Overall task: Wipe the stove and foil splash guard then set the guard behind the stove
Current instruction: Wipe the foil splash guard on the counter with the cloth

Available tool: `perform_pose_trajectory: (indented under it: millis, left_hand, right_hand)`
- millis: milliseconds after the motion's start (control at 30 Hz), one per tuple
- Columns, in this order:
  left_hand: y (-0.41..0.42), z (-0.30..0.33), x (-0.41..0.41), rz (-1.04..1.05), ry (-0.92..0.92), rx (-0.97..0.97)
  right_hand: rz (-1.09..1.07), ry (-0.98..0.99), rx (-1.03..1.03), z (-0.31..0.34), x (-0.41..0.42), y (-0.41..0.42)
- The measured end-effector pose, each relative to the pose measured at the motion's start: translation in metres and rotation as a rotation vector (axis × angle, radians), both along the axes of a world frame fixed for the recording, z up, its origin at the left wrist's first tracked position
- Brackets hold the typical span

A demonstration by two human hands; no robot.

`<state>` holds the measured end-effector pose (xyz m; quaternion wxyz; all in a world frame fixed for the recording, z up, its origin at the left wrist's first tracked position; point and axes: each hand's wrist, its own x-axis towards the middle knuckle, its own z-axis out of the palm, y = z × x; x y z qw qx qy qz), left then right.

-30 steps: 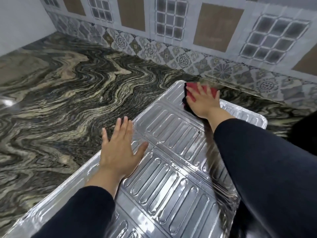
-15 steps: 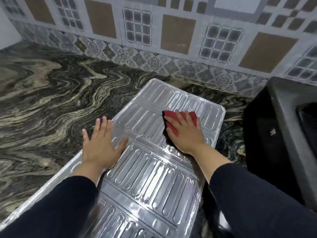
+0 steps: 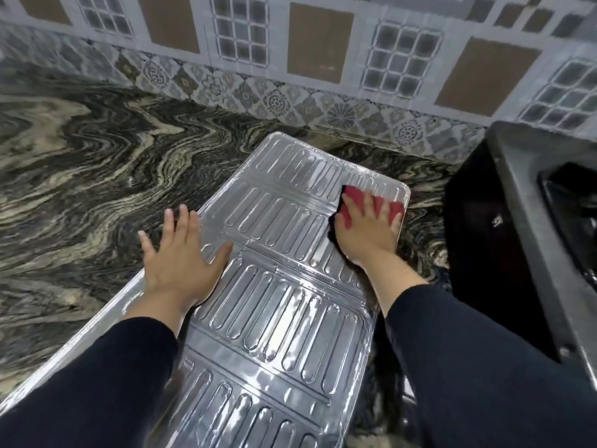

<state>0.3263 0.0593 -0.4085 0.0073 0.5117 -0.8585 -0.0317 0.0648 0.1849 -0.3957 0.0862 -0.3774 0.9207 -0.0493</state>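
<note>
The ribbed foil splash guard (image 3: 277,305) lies flat on the marbled counter, running from the near left toward the back wall. My left hand (image 3: 181,257) presses flat on its left edge, fingers spread and partly over the counter. My right hand (image 3: 365,229) lies with straight fingers on a red cloth (image 3: 395,209), pressing it onto the guard's far right corner. A dark part of the cloth shows under the thumb side. The black stove (image 3: 523,227) stands at the right, only partly in view.
The dark swirled stone counter (image 3: 80,176) stretches left and behind the guard. A patterned tile wall (image 3: 290,59) rises along the back. A narrow strip of counter separates the guard's right edge from the stove's black side.
My right hand has slid the red cloth rightward to the guard's far right corner. My left hand stays pressed on the left edge. The view has shifted right, showing more of the stove.
</note>
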Motion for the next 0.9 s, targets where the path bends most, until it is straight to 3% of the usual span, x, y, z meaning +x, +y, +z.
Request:
perform_pose_trajectory:
  millis: [167, 300, 433, 533, 667, 900]
  left_hand:
    - [0.002, 0.003, -0.002, 0.000, -0.002, 0.039]
    - [-0.001, 0.011, -0.002, -0.016, 0.044, 0.133]
    - [-0.003, 0.029, 0.011, -0.043, 0.121, 0.241]
    - [0.009, 0.033, 0.032, -0.028, 0.023, 0.185]
    - [0.020, 0.028, 0.049, -0.028, -0.077, 0.252]
    - [0.018, 0.030, 0.048, -0.006, -0.128, 0.305]
  right_hand:
    - [0.294, -0.020, -0.088, -0.001, 0.095, 0.029]
    - [0.495, 0.009, -0.094, -0.003, 0.119, 0.036]
    - [0.516, 0.000, -0.071, -0.003, 0.115, 0.035]
    - [0.504, 0.006, -0.064, -0.004, 0.118, 0.035]
    - [0.489, -0.015, -0.047, 0.001, 0.128, 0.030]
    - [0.740, -0.037, -0.060, 0.003, 0.153, -0.039]
